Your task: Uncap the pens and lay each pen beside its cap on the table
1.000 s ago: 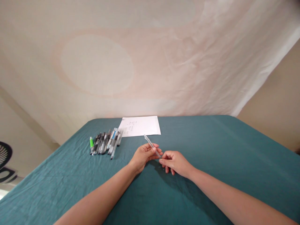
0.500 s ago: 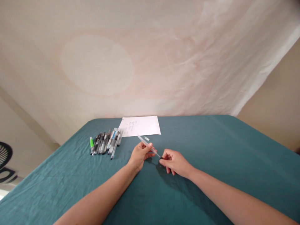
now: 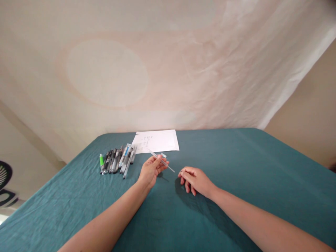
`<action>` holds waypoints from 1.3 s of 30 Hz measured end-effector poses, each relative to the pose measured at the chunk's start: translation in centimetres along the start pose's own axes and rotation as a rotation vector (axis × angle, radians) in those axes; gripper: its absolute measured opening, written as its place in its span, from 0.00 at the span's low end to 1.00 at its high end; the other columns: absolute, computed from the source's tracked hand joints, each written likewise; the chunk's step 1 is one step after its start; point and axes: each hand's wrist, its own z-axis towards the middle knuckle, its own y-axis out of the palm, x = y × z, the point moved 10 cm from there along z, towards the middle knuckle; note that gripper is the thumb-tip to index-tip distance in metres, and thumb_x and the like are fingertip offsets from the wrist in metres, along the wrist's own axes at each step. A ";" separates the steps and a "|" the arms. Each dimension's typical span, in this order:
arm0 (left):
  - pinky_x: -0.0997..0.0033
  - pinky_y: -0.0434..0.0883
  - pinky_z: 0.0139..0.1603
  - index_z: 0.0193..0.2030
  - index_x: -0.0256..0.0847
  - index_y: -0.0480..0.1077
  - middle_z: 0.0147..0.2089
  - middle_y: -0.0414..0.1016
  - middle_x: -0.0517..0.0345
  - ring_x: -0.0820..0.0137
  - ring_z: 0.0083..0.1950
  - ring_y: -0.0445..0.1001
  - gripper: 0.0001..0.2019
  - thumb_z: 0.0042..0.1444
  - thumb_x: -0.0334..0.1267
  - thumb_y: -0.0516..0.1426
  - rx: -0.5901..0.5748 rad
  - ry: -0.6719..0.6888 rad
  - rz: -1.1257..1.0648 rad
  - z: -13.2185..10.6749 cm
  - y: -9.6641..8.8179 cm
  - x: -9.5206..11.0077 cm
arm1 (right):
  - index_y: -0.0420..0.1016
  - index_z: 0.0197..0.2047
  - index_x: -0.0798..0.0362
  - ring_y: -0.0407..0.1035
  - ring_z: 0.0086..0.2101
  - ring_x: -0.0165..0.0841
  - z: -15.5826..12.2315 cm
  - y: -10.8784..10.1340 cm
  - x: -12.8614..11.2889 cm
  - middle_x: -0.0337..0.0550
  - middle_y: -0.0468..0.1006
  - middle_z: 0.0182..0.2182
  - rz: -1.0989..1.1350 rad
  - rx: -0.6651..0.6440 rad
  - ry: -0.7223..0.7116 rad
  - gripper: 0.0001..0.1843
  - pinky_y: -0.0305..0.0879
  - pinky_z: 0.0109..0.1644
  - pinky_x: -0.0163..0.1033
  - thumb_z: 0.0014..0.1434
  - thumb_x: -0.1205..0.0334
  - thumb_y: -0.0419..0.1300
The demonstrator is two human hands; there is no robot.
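Note:
My left hand (image 3: 151, 171) pinches a thin, clear-barrelled pen (image 3: 168, 167) between thumb and fingers. The pen slants down to the right, and its lower end shows no black piece. Just right of that end, apart from it, my right hand (image 3: 195, 180) is closed at thumb and forefinger. A small dark bit at the fingertips looks like the pen's black end piece, mostly hidden by the fingers. Behind my left fingers a small clear pen cap (image 3: 163, 155) lies on the cloth.
Several pens (image 3: 115, 161), mostly black and clear, lie side by side at the left, with a green-barrelled one (image 3: 101, 160) at their outer edge. A white sheet with handwriting (image 3: 160, 140) lies at the back of the green-covered table (image 3: 223, 154). A fan (image 3: 4, 175) stands at far left.
My left hand has drawn the pen up and to the left, away from my right hand. The black end piece has come off the barrel. My right hand has barely moved.

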 end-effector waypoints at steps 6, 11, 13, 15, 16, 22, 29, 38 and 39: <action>0.69 0.74 0.35 0.37 0.36 0.65 0.33 0.75 0.54 0.67 0.34 0.77 0.12 0.51 0.41 0.60 -0.064 -0.030 0.073 -1.4 2.0 -1.1 | 0.71 0.39 0.55 0.67 0.19 0.25 -0.6 0.9 -1.7 0.38 0.73 0.24 0.004 -0.091 -0.081 0.17 0.58 0.16 0.26 0.57 0.50 0.51; 0.68 0.74 0.35 0.36 0.36 0.66 0.33 0.75 0.53 0.66 0.34 0.77 0.13 0.49 0.42 0.61 -0.069 -0.031 0.083 -1.3 2.1 -1.3 | 0.73 0.39 0.56 0.61 0.15 0.22 -0.6 1.2 -1.1 0.38 0.73 0.21 -0.056 -0.149 -0.073 0.19 0.57 0.18 0.27 0.58 0.49 0.52; 0.67 0.74 0.37 0.36 0.35 0.66 0.33 0.75 0.53 0.67 0.35 0.77 0.13 0.49 0.42 0.61 -0.034 0.014 0.069 -0.7 1.2 -0.2 | 0.73 0.39 0.57 0.60 0.15 0.21 -0.5 1.0 -0.8 0.38 0.73 0.22 -0.083 -0.140 -0.066 0.19 0.57 0.18 0.27 0.57 0.49 0.52; 0.68 0.74 0.36 0.35 0.35 0.67 0.32 0.75 0.54 0.68 0.34 0.76 0.13 0.48 0.42 0.61 0.068 0.113 0.034 0.1 -0.7 1.8 | 0.74 0.38 0.57 0.61 0.16 0.21 -0.5 0.9 -0.7 0.39 0.74 0.23 -0.089 -0.139 -0.057 0.19 0.57 0.19 0.27 0.57 0.49 0.53; 0.69 0.74 0.36 0.35 0.35 0.67 0.31 0.74 0.55 0.69 0.34 0.76 0.13 0.48 0.42 0.61 0.140 0.171 0.011 0.4 -2.1 3.0 | 0.74 0.38 0.57 0.61 0.16 0.22 -0.5 0.9 -0.7 0.39 0.74 0.24 -0.088 -0.142 -0.052 0.19 0.57 0.19 0.27 0.57 0.49 0.53; 0.78 0.71 0.29 0.40 0.36 0.70 0.27 0.71 0.61 0.77 0.28 0.72 0.14 0.49 0.42 0.60 0.307 0.173 0.106 1.2 -6.0 5.3 | 0.75 0.40 0.58 0.62 0.16 0.22 -0.4 0.5 -0.5 0.41 0.75 0.25 -0.046 -0.115 -0.031 0.22 0.59 0.21 0.28 0.56 0.47 0.54; 0.79 0.67 0.19 0.30 0.34 0.73 0.24 0.73 0.55 0.74 0.23 0.70 0.15 0.43 0.46 0.63 -0.143 -0.071 0.409 -1.2 2.0 -0.8 | 0.74 0.41 0.57 0.61 0.16 0.23 -0.4 0.8 -0.7 0.39 0.74 0.22 -0.045 -0.117 -0.035 0.22 0.58 0.21 0.28 0.56 0.47 0.53; 0.76 0.68 0.20 0.28 0.35 0.70 0.26 0.75 0.52 0.72 0.23 0.72 0.17 0.50 0.50 0.56 -0.159 0.036 0.814 0.1 1.2 1.7 | 0.74 0.41 0.57 0.60 0.16 0.22 -0.6 0.9 -1.0 0.40 0.75 0.23 -0.102 -0.121 -0.036 0.22 0.57 0.21 0.28 0.56 0.47 0.53; 0.77 0.67 0.20 0.26 0.36 0.70 0.25 0.74 0.54 0.73 0.21 0.71 0.16 0.49 0.49 0.56 -0.124 0.052 0.859 0.7 0.1 2.5 | 0.74 0.40 0.57 0.60 0.16 0.22 -0.6 1.0 -0.8 0.40 0.75 0.23 -0.099 -0.123 -0.030 0.22 0.57 0.20 0.28 0.56 0.47 0.53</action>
